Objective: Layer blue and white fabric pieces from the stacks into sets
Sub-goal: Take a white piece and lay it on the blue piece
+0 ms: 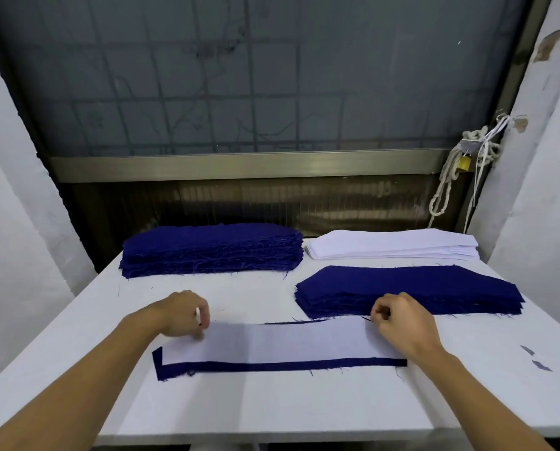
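Atop blue piece (272, 366) — white piece (272, 341)

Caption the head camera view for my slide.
Left hand and right hand hold a white piece atop a blue piece.

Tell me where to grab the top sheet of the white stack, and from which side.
On the white stack, pinch the top sheet at its tapered left end, coming from the left, through the gap beside the far blue stack. Layer edges show separately there, so one sheet should probably lift alone; the near blue stack crowds the long edge.
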